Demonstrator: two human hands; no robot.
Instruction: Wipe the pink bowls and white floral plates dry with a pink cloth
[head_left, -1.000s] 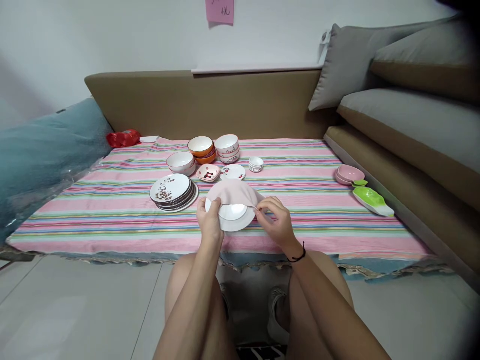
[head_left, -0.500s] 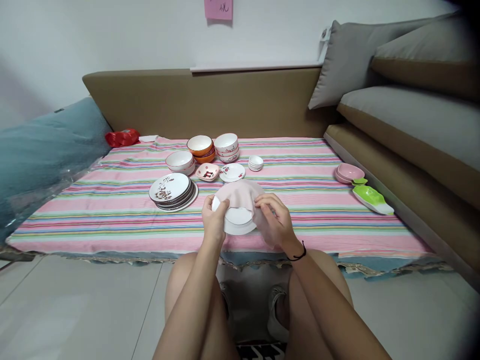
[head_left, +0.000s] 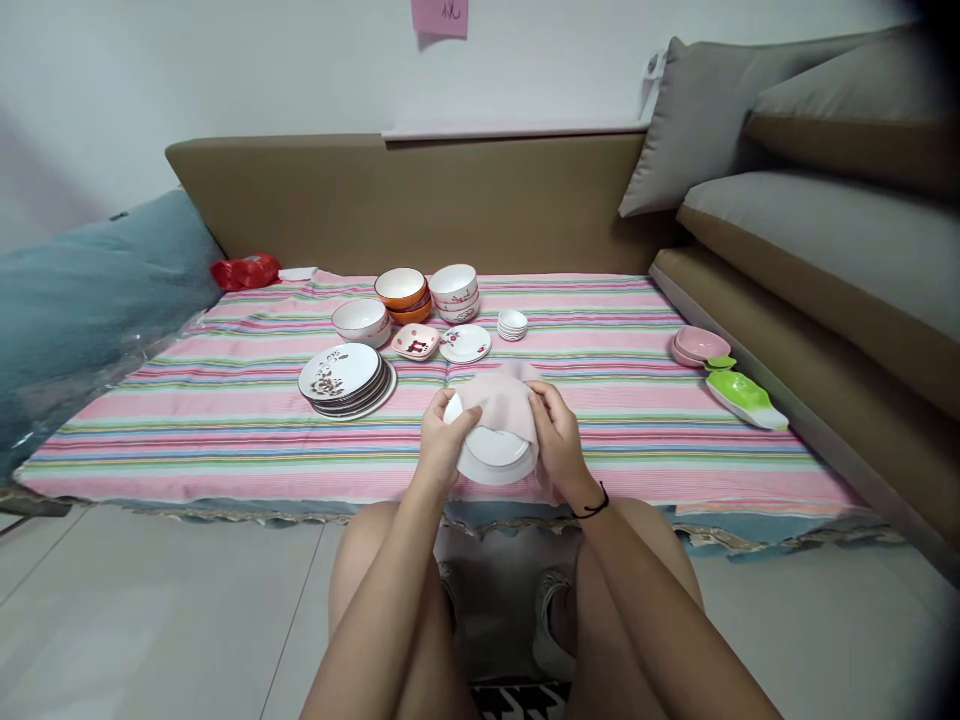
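A white plate (head_left: 495, 462) is held above the front of the striped cloth, tilted toward me. My left hand (head_left: 444, 436) grips its left rim, thumb on the upper face. Over the plate's far and right parts lies a thin pale pink cloth (head_left: 504, 402). My right hand (head_left: 556, 436) is closed around the plate's right edge through that cloth, which hangs down below the fingers. Behind them are a small flowered plate (head_left: 465, 343), a square pink-rimmed dish (head_left: 415, 342) and, to the left, a stack of dark-rimmed plates (head_left: 341, 375).
On the striped cloth (head_left: 210, 420) stand orange bowls (head_left: 402, 290), flowered white bowls (head_left: 454, 288), plain-looking bowls (head_left: 361, 320) and small white dishes (head_left: 512, 324). Pink bowls (head_left: 700, 345) and a green dish (head_left: 742, 398) lie right, beside stacked cushions (head_left: 817, 220). A red package (head_left: 246, 271) sits back left.
Both hands have brought the plate slightly right and nearer to me. My right hand has gone from pinching the cloth's edge to wrapping it around the plate's right rim.
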